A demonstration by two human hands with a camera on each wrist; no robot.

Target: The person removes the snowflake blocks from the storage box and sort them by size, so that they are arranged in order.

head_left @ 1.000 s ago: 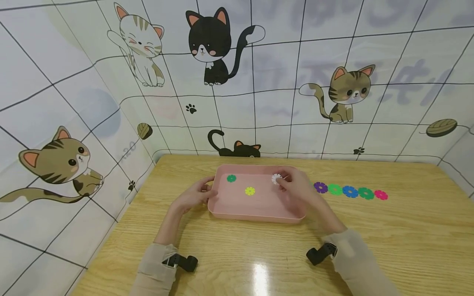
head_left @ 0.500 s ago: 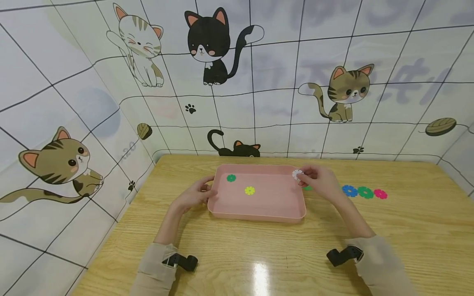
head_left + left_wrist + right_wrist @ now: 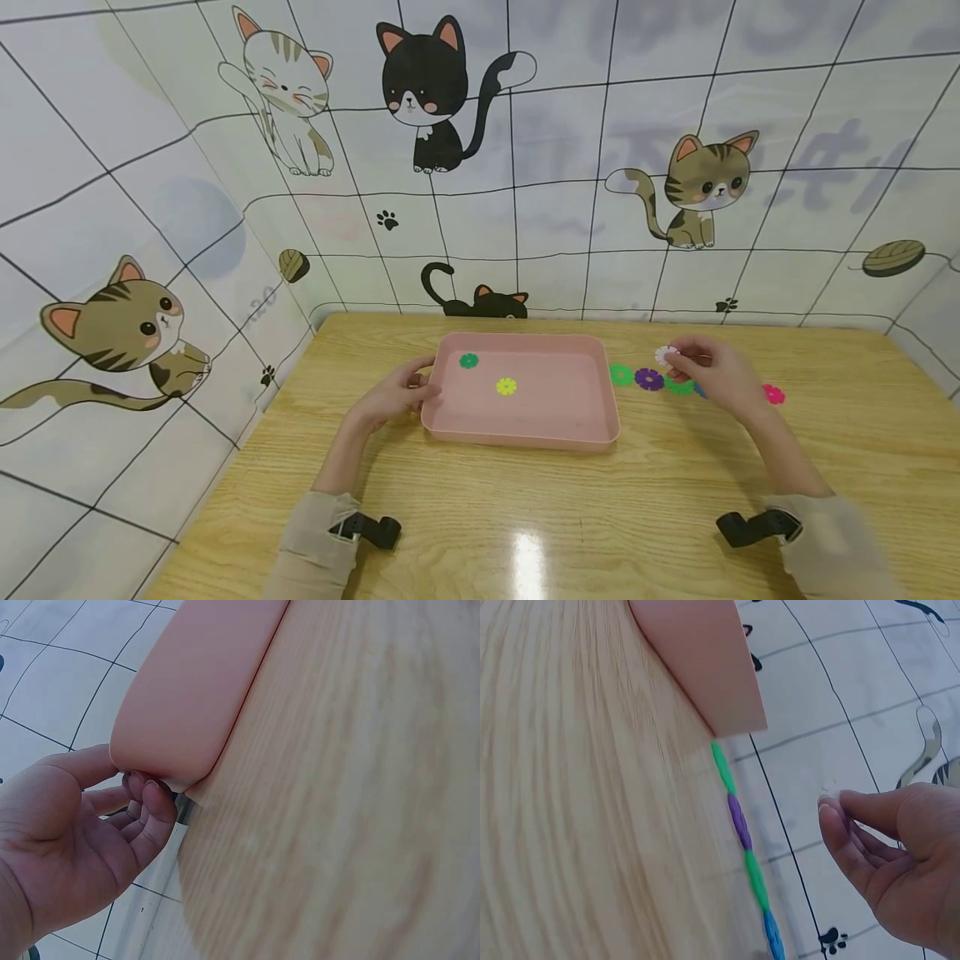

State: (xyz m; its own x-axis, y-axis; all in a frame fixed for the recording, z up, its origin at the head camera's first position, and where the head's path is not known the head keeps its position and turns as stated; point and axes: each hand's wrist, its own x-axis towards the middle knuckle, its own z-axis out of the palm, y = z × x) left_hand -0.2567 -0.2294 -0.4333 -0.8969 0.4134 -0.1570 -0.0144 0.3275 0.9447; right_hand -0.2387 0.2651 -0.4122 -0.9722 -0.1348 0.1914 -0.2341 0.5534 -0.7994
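Observation:
My right hand (image 3: pixel 716 379) pinches a white notched plastic disc (image 3: pixel 664 356) between thumb and fingertips, above the row of coloured discs right of the tray. In the right wrist view the white disc (image 3: pixel 829 791) blends into the pale wall behind. My left hand (image 3: pixel 393 396) holds the left end of the pink tray (image 3: pixel 555 412), its fingers curled against the tray's side in the left wrist view. Inside the tray lie a green disc (image 3: pixel 468 361) towards the back left and a yellow disc (image 3: pixel 507 387) near the middle.
On the wooden table (image 3: pixel 465 508), the row starts close to the tray with a light green disc (image 3: pixel 621 375), then a purple disc (image 3: pixel 649 379) and others, ending at a pink disc (image 3: pixel 775 394). My right hand covers part of it. A cat-print wall (image 3: pixel 562 208) stands behind.
My right hand has carried the white disc from over the tray rightwards, past its right rim, to above the row. The left hand and the tray have stayed put.

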